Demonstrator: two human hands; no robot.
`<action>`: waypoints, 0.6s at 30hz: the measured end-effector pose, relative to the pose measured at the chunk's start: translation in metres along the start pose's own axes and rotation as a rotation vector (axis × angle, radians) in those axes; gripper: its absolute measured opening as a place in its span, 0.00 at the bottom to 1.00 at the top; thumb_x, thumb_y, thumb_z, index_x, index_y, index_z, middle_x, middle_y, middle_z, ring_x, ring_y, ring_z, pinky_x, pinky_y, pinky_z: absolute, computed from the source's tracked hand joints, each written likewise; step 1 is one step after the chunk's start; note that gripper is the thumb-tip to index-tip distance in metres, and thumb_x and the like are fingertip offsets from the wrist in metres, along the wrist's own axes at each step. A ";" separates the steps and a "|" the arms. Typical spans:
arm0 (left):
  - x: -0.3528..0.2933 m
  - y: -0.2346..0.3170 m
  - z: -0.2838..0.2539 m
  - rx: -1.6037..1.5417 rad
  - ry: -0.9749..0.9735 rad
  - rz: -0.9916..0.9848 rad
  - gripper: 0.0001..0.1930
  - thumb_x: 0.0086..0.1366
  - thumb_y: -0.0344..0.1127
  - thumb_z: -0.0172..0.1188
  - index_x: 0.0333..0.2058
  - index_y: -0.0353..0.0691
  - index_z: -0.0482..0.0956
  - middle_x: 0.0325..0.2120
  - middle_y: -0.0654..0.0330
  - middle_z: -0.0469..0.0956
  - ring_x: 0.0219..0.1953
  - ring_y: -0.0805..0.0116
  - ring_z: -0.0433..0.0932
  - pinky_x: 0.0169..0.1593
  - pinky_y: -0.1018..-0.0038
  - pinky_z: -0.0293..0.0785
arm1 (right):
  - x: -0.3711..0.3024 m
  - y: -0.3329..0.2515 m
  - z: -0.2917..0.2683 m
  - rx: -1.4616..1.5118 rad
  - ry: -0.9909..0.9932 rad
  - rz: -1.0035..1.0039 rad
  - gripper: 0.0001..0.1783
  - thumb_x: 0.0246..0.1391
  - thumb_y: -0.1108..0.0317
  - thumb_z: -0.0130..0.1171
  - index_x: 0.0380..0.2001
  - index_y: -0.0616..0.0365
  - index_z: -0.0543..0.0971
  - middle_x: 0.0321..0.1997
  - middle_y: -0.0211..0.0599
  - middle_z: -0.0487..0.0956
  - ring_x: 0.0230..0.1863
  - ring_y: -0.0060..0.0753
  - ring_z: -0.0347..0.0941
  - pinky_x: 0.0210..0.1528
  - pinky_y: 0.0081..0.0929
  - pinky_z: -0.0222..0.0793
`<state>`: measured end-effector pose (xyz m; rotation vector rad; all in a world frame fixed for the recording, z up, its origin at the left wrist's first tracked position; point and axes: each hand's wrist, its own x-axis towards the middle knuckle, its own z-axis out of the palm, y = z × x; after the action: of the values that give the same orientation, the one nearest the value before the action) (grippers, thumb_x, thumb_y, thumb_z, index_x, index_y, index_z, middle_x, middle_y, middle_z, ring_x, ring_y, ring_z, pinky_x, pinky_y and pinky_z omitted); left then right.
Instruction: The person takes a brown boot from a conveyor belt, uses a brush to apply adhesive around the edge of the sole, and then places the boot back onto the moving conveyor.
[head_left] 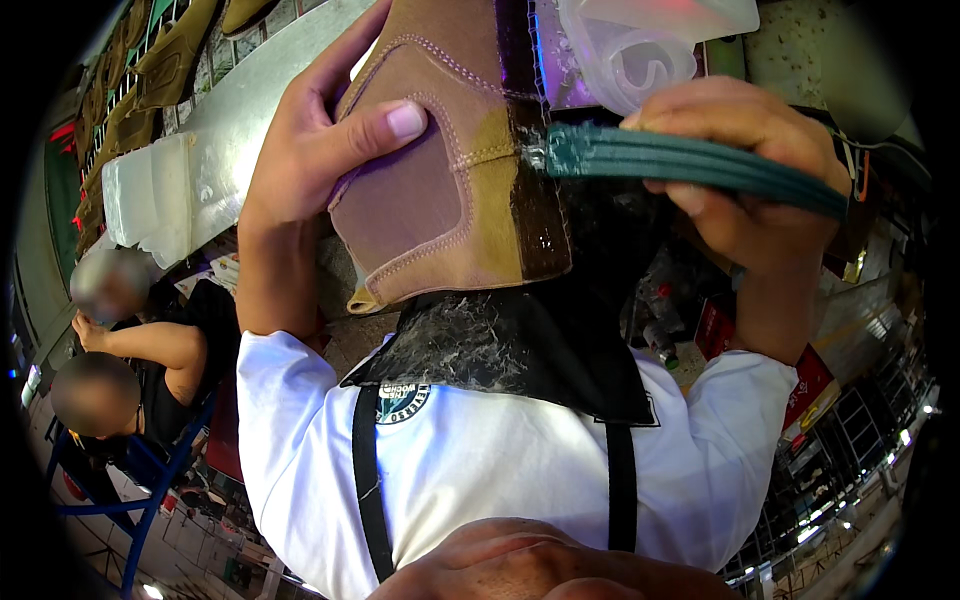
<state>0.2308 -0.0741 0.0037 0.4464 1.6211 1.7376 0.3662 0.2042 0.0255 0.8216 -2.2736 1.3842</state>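
Observation:
A tan suede boot (430, 180) with double stitching lies tilted in front of my chest, its pull loop toward me. My left hand (325, 145) grips it from the left, thumb pressed on the side panel and fingers behind it. Along the right edge of the boot runs a dark, glossy strip (540, 220) that looks wet. My right hand (745, 150) is closed round a green ribbed brush (690, 168). The whitish, stringy tip of the brush meets this strip near the side seam. The boot's far end is cut off by the upper edge of the view.
A translucent plastic container (640, 60) stands beyond my right hand. At the left are a pale sheet-covered surface (230, 110), a translucent block (150, 195) and a rack of tan boots (175, 60). Two people sit at the far left by a blue frame (150, 510). My black apron (480, 350) hangs below the boot.

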 end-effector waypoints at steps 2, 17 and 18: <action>-0.006 -0.001 -0.002 0.012 0.035 -0.004 0.54 0.52 0.46 0.74 0.71 0.25 0.57 0.63 0.43 0.71 0.63 0.54 0.75 0.67 0.64 0.68 | -0.004 -0.002 0.008 0.028 0.014 0.003 0.13 0.55 0.71 0.69 0.39 0.71 0.82 0.37 0.56 0.84 0.32 0.40 0.84 0.34 0.30 0.82; 0.006 -0.004 0.001 -0.035 0.035 -0.073 0.48 0.57 0.45 0.71 0.70 0.27 0.60 0.61 0.45 0.74 0.60 0.57 0.78 0.64 0.67 0.73 | 0.005 -0.029 -0.008 -0.106 -0.228 0.104 0.10 0.51 0.75 0.68 0.38 0.67 0.83 0.34 0.53 0.85 0.31 0.42 0.85 0.33 0.29 0.83; 0.007 -0.004 0.001 -0.036 0.037 -0.076 0.47 0.58 0.44 0.70 0.70 0.27 0.60 0.61 0.45 0.74 0.59 0.58 0.78 0.63 0.67 0.73 | 0.005 -0.035 -0.007 -0.111 -0.217 0.123 0.10 0.51 0.74 0.67 0.37 0.67 0.83 0.35 0.53 0.85 0.30 0.42 0.85 0.32 0.28 0.82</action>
<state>0.2275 -0.0692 -0.0013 0.3327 1.6090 1.7247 0.3844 0.1966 0.0557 0.8450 -2.5804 1.2587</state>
